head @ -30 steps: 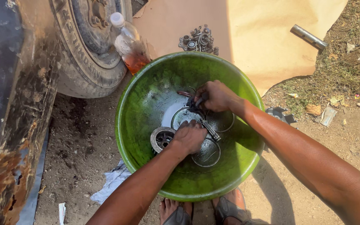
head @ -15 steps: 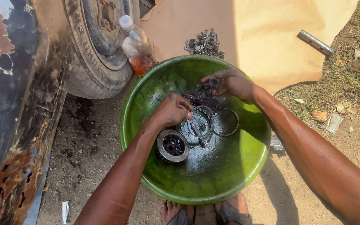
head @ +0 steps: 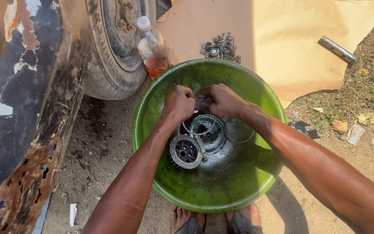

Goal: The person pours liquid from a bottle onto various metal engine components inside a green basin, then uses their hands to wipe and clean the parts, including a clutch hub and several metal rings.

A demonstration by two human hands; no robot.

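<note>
Your round green plastic basin (head: 152, 125) sits on the dirt beside a worn tyre (head: 109, 56). Over its centre, your left hand (head: 179, 103) and right hand (head: 222, 100) both clench 1 small dark part (head: 202, 100), above a toothed metal hub (head: 185, 151).

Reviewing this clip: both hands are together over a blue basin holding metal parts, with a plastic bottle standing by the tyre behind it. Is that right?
Not quite: the basin is green, not blue, as the head view shows. The rest holds: the left hand and right hand meet over it, metal parts lie inside, and the plastic bottle stands by the tyre behind it.
</note>
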